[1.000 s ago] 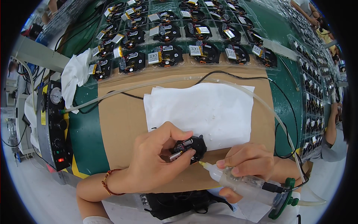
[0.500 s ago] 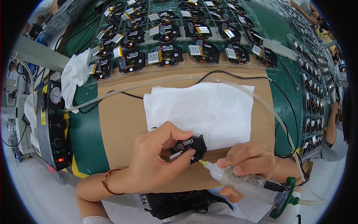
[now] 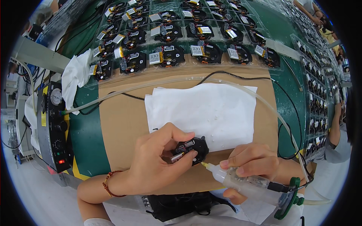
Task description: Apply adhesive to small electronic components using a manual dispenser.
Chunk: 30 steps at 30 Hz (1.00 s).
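Just below the centre of the frame, the left hand [image 3: 158, 158] pinched a round black part [image 3: 200, 147] between thumb and fingers. Lower right of centre, the right hand [image 3: 258, 164] gripped a clear syringe [image 3: 252, 187], its yellowish tip right at the part's lower edge. A white sheet [image 3: 203, 113] lay mid-frame on brown cardboard [image 3: 118, 128]. Similar black parts filled a clear tray [image 3: 164, 6] across the top, and a black control box [image 3: 49, 130] with a round gauge stood at the left.
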{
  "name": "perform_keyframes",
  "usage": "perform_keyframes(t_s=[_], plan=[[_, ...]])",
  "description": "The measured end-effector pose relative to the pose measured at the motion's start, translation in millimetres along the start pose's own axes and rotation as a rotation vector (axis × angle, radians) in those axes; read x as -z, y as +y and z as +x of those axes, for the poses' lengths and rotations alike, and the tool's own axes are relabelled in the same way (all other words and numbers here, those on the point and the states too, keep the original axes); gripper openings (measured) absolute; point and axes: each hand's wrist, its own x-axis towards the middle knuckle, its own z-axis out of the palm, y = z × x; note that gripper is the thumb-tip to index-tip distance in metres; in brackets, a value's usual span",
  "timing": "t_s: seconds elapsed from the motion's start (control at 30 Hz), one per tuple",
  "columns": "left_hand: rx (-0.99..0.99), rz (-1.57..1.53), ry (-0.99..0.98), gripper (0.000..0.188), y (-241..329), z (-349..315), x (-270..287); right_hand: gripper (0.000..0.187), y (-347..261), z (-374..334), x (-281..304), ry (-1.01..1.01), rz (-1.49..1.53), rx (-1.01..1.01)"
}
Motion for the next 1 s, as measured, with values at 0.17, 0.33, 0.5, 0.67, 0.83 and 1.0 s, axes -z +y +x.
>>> perform_keyframes(t_s=[0.17,0.33,0.5,0.67,0.83,1.0], plan=[[-0.002,-0.004,-0.007,0.033,1.3,1.0,-0.6,0.036,4.4,-0.2,-7.9,0.122,0.031,0.051],[-0.013,-0.029,-0.027,0.033,4.4,2.8,-3.0,0.037,-3.2,0.1,-3.3,0.122,0.005,0.049],[-0.001,-0.009,-0.007,0.033,-1.0,0.3,0.3,0.036,5.9,2.5,-5.3,0.144,0.061,0.105],[-0.027,-0.018,-0.018,0.032,0.1,0.8,-0.9,0.036,5.5,1.5,-4.9,0.217,-0.025,0.176],[-0.037,0.011,-0.023,0.032,-0.4,0.8,-1.2,0.037,3.6,1.7,-4.3,0.195,-0.097,0.159],[-0.042,0.026,-0.024,0.032,-1.4,0.1,-0.6,0.037,6.4,1.9,-7.5,0.208,-0.105,0.137]])
